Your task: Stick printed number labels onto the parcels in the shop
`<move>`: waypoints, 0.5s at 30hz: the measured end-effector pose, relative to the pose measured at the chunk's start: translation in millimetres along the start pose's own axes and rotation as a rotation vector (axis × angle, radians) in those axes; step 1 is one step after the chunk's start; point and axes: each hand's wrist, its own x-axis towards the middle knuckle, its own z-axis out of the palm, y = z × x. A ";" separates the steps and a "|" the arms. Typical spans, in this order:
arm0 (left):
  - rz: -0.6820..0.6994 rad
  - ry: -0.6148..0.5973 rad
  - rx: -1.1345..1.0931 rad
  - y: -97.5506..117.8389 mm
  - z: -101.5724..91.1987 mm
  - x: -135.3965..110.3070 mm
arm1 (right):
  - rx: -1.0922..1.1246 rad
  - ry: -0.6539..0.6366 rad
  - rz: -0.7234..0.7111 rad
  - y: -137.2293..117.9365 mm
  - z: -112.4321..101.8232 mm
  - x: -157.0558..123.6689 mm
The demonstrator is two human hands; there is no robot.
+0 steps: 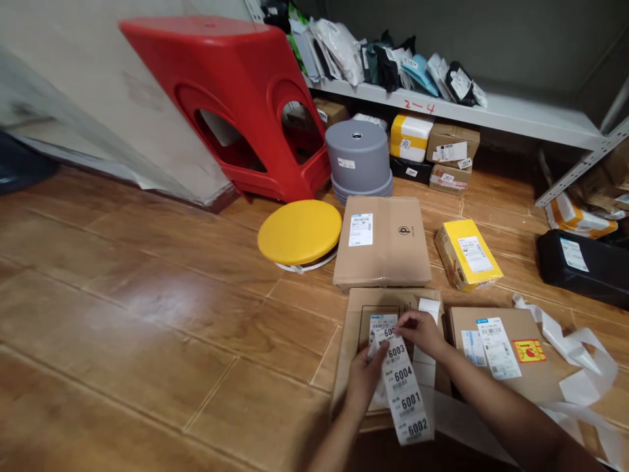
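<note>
A white strip of number labels (405,400), printed with 6003, 6004, 6001 and 6002, hangs in front of me. My left hand (364,379) is closed on the strip's left edge, thumb on top. At its upper end, my right hand (421,333) pinches the top label, whose number is partly covered by the fingers. Beneath both hands lies a large cardboard box (358,303), bearing a shipping label (382,321) that the strip partly hides. Another cardboard box (533,380) with shipping labels and a yellow-red sticker lies to the right.
Beyond are a taped carton (388,242), a yellow box (466,252), a yellow round lid (299,229), a grey stool (358,154) and a red stool (236,85). A metal shelf (531,121) holds several parcels. White backing strip (584,354) curls at right, near a black parcel (590,269).
</note>
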 end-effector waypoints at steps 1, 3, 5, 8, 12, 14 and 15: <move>-0.015 -0.019 0.006 -0.4 0.1 0.1 | -0.018 0.034 -0.015 -0.4 -0.7 3.0; -0.020 -0.057 0.042 -0.9 1.9 -0.6 | -0.041 0.172 -0.078 -2.1 -4.7 12.1; 0.004 -0.099 0.098 -1.7 5.0 -2.9 | -0.060 0.316 -0.141 -5.0 -11.0 23.6; 0.020 -0.185 0.162 -4.4 8.8 -7.9 | -0.082 0.403 -0.175 -10.4 -19.6 38.8; 0.030 -0.249 0.207 -8.4 10.7 -13.4 | -0.140 0.439 -0.201 -14.4 -21.9 47.9; 0.036 -0.258 0.212 -8.5 11.4 -14.7 | -0.179 0.475 -0.215 -13.4 -19.9 50.5; 0.031 -0.257 0.210 -8.2 11.9 -15.1 | -0.198 0.498 -0.220 -12.1 -18.6 52.1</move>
